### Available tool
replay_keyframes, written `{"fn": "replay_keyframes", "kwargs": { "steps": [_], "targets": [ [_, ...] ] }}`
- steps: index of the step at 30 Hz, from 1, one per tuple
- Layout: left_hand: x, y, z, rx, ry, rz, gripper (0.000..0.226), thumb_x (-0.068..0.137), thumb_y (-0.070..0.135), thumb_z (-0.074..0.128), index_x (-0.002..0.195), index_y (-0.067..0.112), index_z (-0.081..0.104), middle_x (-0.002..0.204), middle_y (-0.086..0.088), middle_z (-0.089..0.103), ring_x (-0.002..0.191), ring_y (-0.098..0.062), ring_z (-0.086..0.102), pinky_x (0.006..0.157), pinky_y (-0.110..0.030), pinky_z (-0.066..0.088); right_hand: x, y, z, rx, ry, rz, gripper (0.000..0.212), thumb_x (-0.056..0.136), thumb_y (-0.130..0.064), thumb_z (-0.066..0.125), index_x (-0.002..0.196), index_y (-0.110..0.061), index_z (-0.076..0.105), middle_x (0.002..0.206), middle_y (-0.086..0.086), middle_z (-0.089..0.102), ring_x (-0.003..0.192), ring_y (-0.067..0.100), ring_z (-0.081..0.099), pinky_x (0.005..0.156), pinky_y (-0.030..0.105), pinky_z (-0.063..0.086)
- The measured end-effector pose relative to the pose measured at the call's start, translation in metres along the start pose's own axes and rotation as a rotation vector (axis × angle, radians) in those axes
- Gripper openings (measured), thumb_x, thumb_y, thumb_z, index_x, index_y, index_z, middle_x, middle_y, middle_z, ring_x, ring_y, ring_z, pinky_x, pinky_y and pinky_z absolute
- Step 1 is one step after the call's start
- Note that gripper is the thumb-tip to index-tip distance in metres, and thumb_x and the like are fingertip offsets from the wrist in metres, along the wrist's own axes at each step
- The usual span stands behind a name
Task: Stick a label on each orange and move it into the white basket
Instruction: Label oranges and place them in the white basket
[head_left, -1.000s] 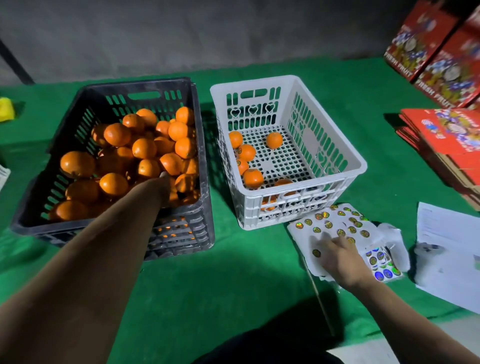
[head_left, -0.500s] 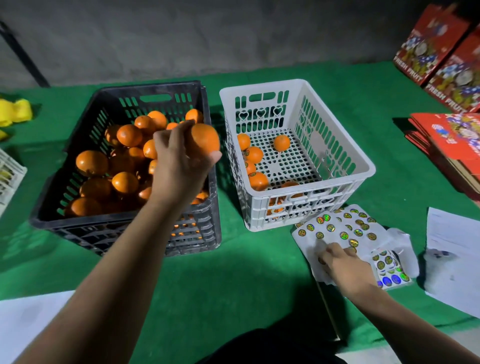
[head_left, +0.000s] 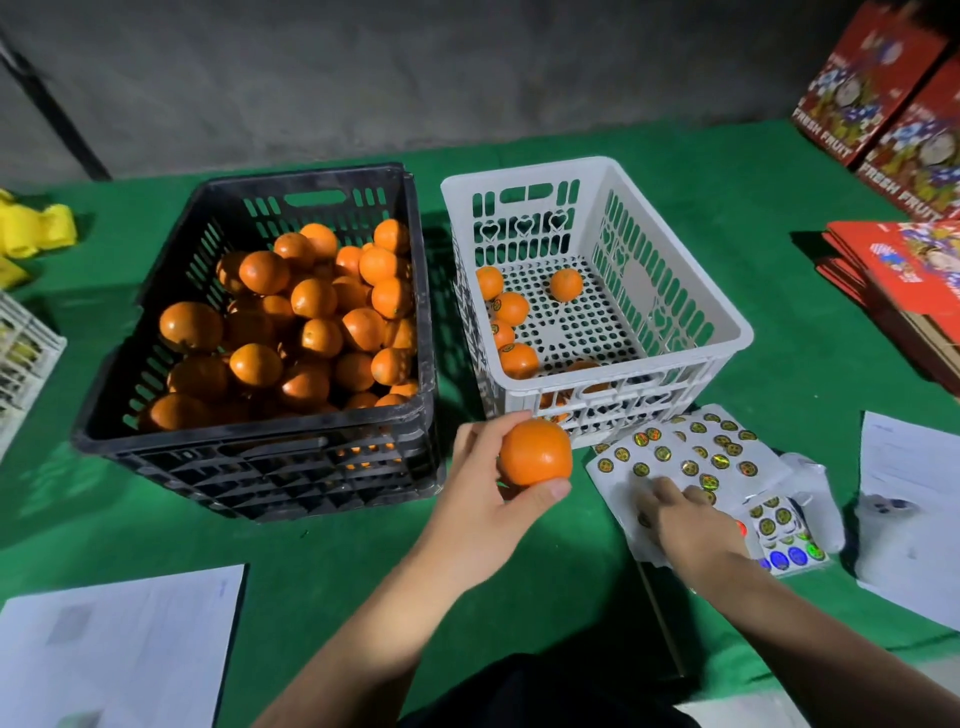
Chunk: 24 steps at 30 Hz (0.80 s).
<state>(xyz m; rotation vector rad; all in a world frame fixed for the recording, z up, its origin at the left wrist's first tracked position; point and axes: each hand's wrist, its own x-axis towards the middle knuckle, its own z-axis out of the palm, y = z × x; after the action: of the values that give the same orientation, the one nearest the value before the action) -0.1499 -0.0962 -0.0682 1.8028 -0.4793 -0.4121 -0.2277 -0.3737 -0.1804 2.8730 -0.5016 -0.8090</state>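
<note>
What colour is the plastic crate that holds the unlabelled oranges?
Black, seen in the head view: the slotted plastic crate.

Single head-worn view — close, angled forward and down over green table (head_left: 322, 561) — wide-angle.

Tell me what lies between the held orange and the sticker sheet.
Only bare green cloth separates the orange from the sticker sheet, as the head view shows.

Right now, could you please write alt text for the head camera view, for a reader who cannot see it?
A left hand holds an orange above a green table while the right hand picks at a sticker sheet. Behind stand a black crate full of oranges and a white basket holding a few.
</note>
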Motion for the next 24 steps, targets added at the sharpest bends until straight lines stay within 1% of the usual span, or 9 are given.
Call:
{"fn": "replay_keyframes", "kwargs": {
  "steps": [3, 4, 6, 8, 11, 14, 17, 21, 24],
  "targets": [
    [-0.001, -0.005, 0.001, 0.002, 0.005, -0.039, 0.06, 0.086, 0.044, 0.082, 0.127, 0.066, 0.045, 0.117, 0.035, 0.036, 0.102, 0.015, 0.054, 0.079, 0.001, 0.043, 0.005, -0.001, -0.01, 0.113, -0.032, 0.054, 0.075, 0.096, -0.032, 0.061, 0.159, -0.026, 0.022, 0.15, -0.005, 0.035, 0.137, 0.027, 0.037, 0.091, 0.043, 0.053],
    [-0.002, -0.006, 0.002, 0.007, 0.005, -0.054, 0.059, 0.086, 0.044, 0.081, 0.126, 0.067, 0.044, 0.115, 0.036, 0.035, 0.102, 0.017, 0.053, 0.077, 0.0, 0.044, 0.007, -0.002, -0.015, 0.124, -0.017, 0.075, 0.066, 0.098, -0.041, 0.055, 0.157, -0.026, 0.03, 0.149, -0.004, 0.039, 0.136, 0.027, 0.039, 0.097, 0.043, 0.049],
    [-0.002, -0.009, 0.004, 0.019, -0.011, -0.082, 0.059, 0.085, 0.048, 0.081, 0.126, 0.068, 0.042, 0.115, 0.037, 0.034, 0.102, 0.019, 0.052, 0.076, -0.004, 0.046, 0.012, -0.005, -0.022, 0.043, 0.121, 0.037, 0.051, 0.099, -0.049, 0.048, 0.144, -0.024, 0.048, 0.143, 0.001, 0.047, 0.13, 0.027, 0.042, 0.104, 0.04, 0.041],
    [-0.003, -0.012, 0.006, 0.029, -0.025, -0.1, 0.061, 0.082, 0.052, 0.08, 0.127, 0.069, 0.042, 0.116, 0.036, 0.034, 0.102, 0.018, 0.052, 0.079, -0.01, 0.045, 0.021, -0.012, -0.025, 0.055, 0.246, -0.056, 0.045, 0.101, -0.043, 0.05, 0.142, -0.025, 0.049, 0.139, 0.003, 0.047, 0.128, 0.027, 0.044, 0.104, 0.038, 0.04],
    [-0.002, -0.013, 0.007, 0.041, -0.036, -0.111, 0.061, 0.076, 0.061, 0.076, 0.124, 0.072, 0.041, 0.117, 0.035, 0.033, 0.1, 0.019, 0.051, 0.083, -0.013, 0.043, 0.037, -0.028, -0.029, 0.161, 0.206, -0.129, 0.047, 0.105, -0.036, 0.049, 0.15, -0.025, 0.043, 0.145, 0.004, 0.045, 0.134, 0.028, 0.042, 0.109, 0.041, 0.042],
    [-0.002, -0.015, 0.005, 0.063, -0.036, -0.119, 0.063, 0.076, 0.061, 0.077, 0.128, 0.069, 0.041, 0.118, 0.035, 0.032, 0.102, 0.012, 0.054, 0.084, -0.012, 0.041, 0.051, -0.033, -0.028, 0.174, 0.109, -0.086, 0.039, 0.104, -0.038, 0.052, 0.141, -0.024, 0.053, 0.147, 0.003, 0.046, 0.137, 0.029, 0.043, 0.108, 0.044, 0.046],
    [-0.003, -0.019, 0.0, 0.077, -0.039, -0.129, 0.067, 0.076, 0.063, 0.077, 0.132, 0.066, 0.041, 0.123, 0.033, 0.032, 0.105, 0.004, 0.056, 0.087, -0.013, 0.041, 0.061, -0.034, -0.023, 0.235, 0.075, -0.04, 0.033, 0.102, -0.036, 0.055, 0.132, -0.021, 0.057, 0.145, 0.003, 0.046, 0.135, 0.029, 0.042, 0.103, 0.044, 0.048],
    [-0.002, -0.025, -0.006, 0.06, -0.008, -0.14, 0.067, 0.08, 0.055, 0.08, 0.135, 0.063, 0.042, 0.126, 0.029, 0.034, 0.105, 0.009, 0.056, 0.09, -0.013, 0.043, 0.067, -0.037, -0.021, 0.45, 0.067, 0.071, 0.023, 0.097, -0.03, 0.056, 0.118, -0.024, 0.059, 0.134, 0.006, 0.052, 0.125, 0.031, 0.044, 0.096, 0.043, 0.05],
    [-0.001, -0.026, -0.007, 0.035, 0.003, -0.158, 0.067, 0.081, 0.051, 0.082, 0.135, 0.062, 0.043, 0.125, 0.029, 0.034, 0.105, 0.011, 0.055, 0.087, -0.009, 0.042, 0.071, -0.037, -0.016, 0.552, 0.06, 0.135, 0.017, 0.098, -0.037, 0.055, 0.112, -0.027, 0.059, 0.127, 0.007, 0.054, 0.118, 0.033, 0.046, 0.095, 0.042, 0.049]
  ]
}}
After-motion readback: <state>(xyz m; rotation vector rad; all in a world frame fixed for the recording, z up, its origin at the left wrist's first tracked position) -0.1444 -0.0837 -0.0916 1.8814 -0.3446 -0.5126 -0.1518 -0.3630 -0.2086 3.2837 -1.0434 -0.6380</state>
